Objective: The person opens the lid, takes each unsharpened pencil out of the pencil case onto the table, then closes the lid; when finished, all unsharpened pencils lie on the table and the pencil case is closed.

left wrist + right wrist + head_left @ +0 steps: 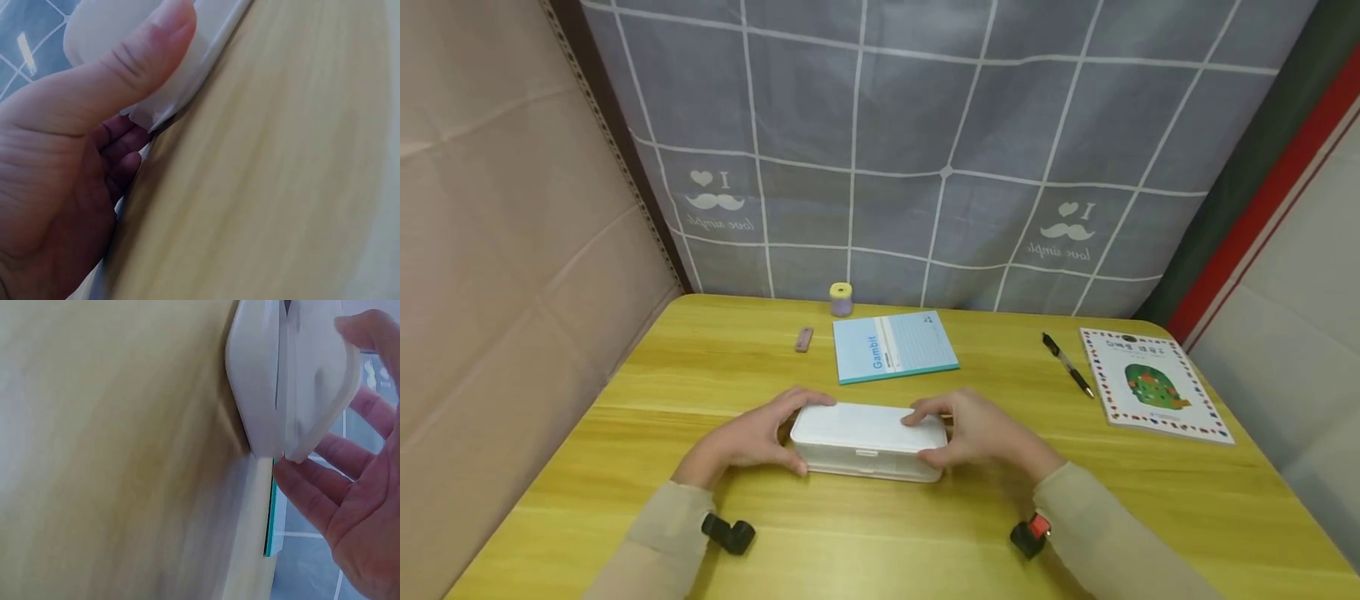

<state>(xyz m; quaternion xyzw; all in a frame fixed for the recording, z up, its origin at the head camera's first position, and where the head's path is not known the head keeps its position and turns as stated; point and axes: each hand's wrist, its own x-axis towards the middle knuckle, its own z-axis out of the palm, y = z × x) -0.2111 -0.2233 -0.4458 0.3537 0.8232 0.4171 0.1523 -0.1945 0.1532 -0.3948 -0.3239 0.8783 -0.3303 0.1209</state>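
White lid uppermost, the box (867,435) sits on the tabletop (880,550), near the middle, and both hands have a hold of it! At one end, the left hand (756,435) grips, thumb at the front, fingers round the back. At the opposite end, the right hand (981,432) grips too, one fingertip on top of the lid, another by the front seam. Beyond the box lies a blue notebook (910,343), a small pink block (804,339) just to its left, and near the far edge stands a yellow-topped pot (841,302), the checked curtain (895,108) behind. Out right, a black pen (1067,364) lies slanted, just beside a white book (1157,385) with a green picture.
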